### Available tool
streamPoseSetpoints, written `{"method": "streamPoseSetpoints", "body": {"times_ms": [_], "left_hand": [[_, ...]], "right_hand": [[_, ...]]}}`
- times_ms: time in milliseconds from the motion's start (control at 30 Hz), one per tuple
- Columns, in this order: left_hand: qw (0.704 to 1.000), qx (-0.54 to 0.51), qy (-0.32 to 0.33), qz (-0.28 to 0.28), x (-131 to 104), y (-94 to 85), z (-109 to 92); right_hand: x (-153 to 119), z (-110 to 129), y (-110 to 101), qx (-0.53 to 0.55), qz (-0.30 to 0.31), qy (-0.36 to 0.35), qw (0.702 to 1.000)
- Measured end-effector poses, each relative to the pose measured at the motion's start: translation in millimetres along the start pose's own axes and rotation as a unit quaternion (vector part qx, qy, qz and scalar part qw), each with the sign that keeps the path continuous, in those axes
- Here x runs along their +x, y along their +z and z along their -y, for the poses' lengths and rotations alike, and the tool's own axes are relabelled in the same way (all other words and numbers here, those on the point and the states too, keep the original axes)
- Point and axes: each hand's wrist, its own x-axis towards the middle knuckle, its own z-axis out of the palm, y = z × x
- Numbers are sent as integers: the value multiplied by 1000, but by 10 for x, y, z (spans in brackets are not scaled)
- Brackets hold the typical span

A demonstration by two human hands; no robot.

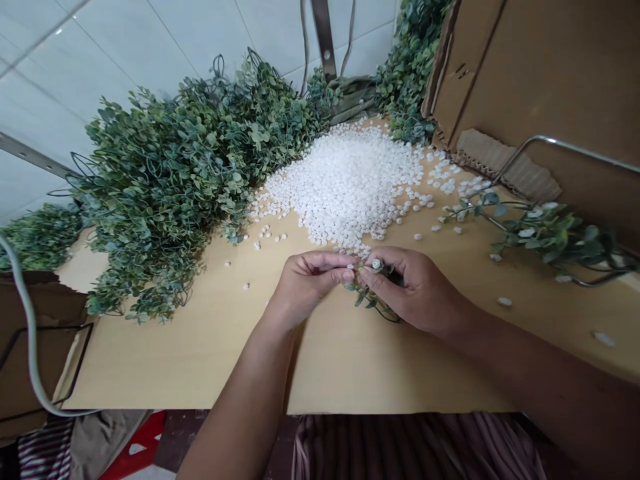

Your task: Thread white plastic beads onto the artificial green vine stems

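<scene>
My right hand point(420, 290) is closed around an artificial leafy sprig point(369, 299), whose dark stem loops out below the fingers. A small white flower head point(377, 264) shows among its leaves near my right thumb. My left hand point(311, 285) is pinched close beside it, with a tiny white flower piece point(351, 267) at the fingertips, almost meeting the sprig. Just beyond both hands lies a heap of small white flower pieces point(350, 180). My right fingers partly hide the sprig.
Bunches of green artificial foliage point(170, 173) are piled at the left against the tiled wall. At the right, sprigs with white flowers point(545, 230) lie by a bent metal rod point(580, 152) and a cardboard box point(550, 73). Loose white pieces dot the tan board point(200, 360).
</scene>
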Motion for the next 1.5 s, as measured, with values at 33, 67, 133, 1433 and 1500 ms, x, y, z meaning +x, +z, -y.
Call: {"method": "streamPoseSetpoints", "body": {"times_ms": [33, 67, 133, 1433, 1500], "left_hand": [[1000, 0, -1, 0, 0, 1, 1], [1000, 0, -3, -1, 0, 1, 1], [1000, -1, -9, -3, -1, 4, 2], [1000, -15, -18, 21, 21, -5, 49], [1000, -9, -12, 23, 18, 1, 44]], "right_hand": [[-1, 1, 0, 1, -2, 1, 1000], [-1, 3, 1, 2, -3, 1, 1000], [-2, 6, 2, 10, -2, 5, 1000], [3, 22, -5, 20, 2, 20, 1000], [-2, 24, -5, 7, 0, 21, 1000]]}}
